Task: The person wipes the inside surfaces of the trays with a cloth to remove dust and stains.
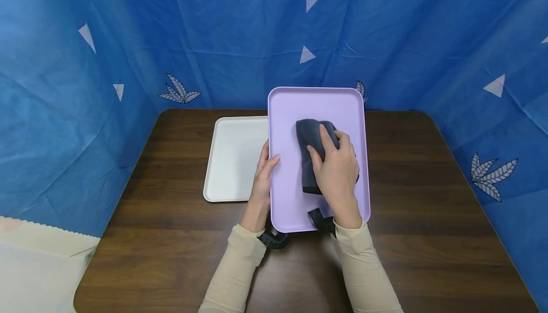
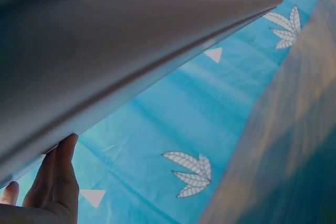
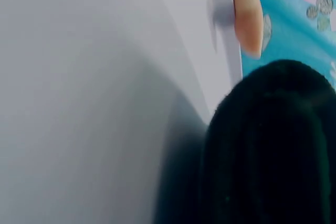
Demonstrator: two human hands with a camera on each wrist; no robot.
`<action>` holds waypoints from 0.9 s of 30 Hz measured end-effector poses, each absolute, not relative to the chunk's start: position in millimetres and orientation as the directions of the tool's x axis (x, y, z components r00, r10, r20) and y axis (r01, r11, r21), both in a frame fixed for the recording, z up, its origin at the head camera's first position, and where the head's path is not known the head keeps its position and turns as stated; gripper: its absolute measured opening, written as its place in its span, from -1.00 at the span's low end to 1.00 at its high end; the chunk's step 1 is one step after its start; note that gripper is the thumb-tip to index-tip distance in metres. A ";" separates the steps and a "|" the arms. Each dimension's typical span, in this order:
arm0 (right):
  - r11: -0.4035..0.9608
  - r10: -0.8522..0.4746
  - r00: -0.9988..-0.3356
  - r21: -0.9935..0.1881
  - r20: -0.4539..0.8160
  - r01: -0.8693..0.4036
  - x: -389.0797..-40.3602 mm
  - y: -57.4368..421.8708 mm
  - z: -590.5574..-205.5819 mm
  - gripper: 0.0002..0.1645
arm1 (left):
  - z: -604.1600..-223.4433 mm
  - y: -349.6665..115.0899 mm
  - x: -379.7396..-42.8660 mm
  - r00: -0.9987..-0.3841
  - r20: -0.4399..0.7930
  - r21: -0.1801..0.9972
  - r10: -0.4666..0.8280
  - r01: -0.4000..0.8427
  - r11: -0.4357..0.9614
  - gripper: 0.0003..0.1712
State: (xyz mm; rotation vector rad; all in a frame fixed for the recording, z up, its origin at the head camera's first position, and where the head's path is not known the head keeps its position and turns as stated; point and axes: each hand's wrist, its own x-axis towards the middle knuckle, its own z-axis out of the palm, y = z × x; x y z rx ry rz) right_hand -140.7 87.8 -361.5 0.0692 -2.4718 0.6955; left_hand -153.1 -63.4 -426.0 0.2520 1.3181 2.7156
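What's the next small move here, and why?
I'd probably slide the dark cloth toward the lilac tray's far end: the right hand grips the cloth over the tray's middle, the left hand holds the tray's left edge, and the surface beyond the cloth is uncovered.

The left arm (image 1: 231,272) and right arm (image 1: 369,272) reach toward the desk's (image 1: 171,246) far edge, leaning slightly inward. The left grip (image 1: 261,180) pinches between thumb and fingers. The right grip (image 1: 337,168) shows its back, thumb and forefinger spread apart, forefinger angled toward the far edge.
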 end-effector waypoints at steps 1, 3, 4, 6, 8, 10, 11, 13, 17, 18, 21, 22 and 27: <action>0.860 0.120 -0.845 -0.479 0.521 -0.173 -141.2 91.5 -361.5 -0.39 | -425.7 -64.1 -153.0 -0.981 0.097 0.786 0.169 -0.029 -0.618 -0.33; 0.854 0.165 -0.855 -0.505 0.491 -0.125 -142.3 98.9 -361.5 -0.38 | -425.1 -65.5 -153.3 -0.982 0.096 0.781 0.165 -0.028 -0.624 -0.32; 0.850 0.187 -0.860 -0.518 0.475 -0.102 -142.8 102.5 -361.6 -0.38 | -424.8 -66.1 -153.5 -0.982 0.100 0.779 0.162 -0.024 -0.627 -0.32; 0.844 0.227 -0.864 -0.533 0.449 -0.055 -143.8 109.0 -361.8 -0.37 | -424.5 -67.4 -154.2 -0.982 0.107 0.772 0.155 -0.017 -0.635 -0.32; 0.840 0.259 -0.865 -0.542 0.429 -0.017 -144.3 113.8 -361.5 -0.37 | -424.2 -68.5 -154.9 -0.982 0.114 0.765 0.151 -0.010 -0.643 -0.33; 0.838 0.277 -0.864 -0.545 0.420 0.003 -144.4 116.7 -361.9 -0.38 | -423.8 -69.4 -155.2 -0.982 0.117 0.761 0.148 -0.007 -0.649 -0.34; 0.839 0.281 -0.864 -0.545 0.419 0.009 -144.4 117.4 -362.0 -0.38 | -423.7 -69.8 -155.2 -0.983 0.115 0.759 0.146 -0.008 -0.651 -0.35; 0.839 0.283 -0.863 -0.544 0.418 0.011 -144.2 117.5 -362.4 -0.38 | -423.4 -70.4 -155.1 -0.983 0.111 0.757 0.146 -0.012 -0.654 -0.35; 0.836 0.288 -0.862 -0.549 0.416 0.014 -143.8 115.8 -363.3 -0.38 | -422.8 -71.0 -154.8 -0.984 0.107 0.757 0.146 -0.015 -0.653 -0.35; 0.834 0.291 -0.862 -0.552 0.415 0.016 -143.8 115.4 -363.7 -0.37 | -422.7 -71.0 -154.7 -0.983 0.107 0.756 0.147 -0.016 -0.655 -0.35; 0.828 0.301 -0.860 -0.560 0.412 0.022 -143.7 114.1 -364.4 -0.37 | -422.1 -70.6 -154.6 -0.982 0.108 0.750 0.153 -0.021 -0.661 -0.35; 0.827 0.304 -0.859 -0.562 0.411 0.024 -143.7 113.7 -364.6 -0.37 | -422.0 -70.5 -154.5 -0.982 0.108 0.747 0.156 -0.023 -0.664 -0.35; 0.827 0.308 -0.858 -0.562 0.412 0.027 -142.8 110.6 -364.8 -0.37 | -422.5 -69.6 -154.4 -0.978 0.127 0.742 0.163 -0.016 -0.670 -0.35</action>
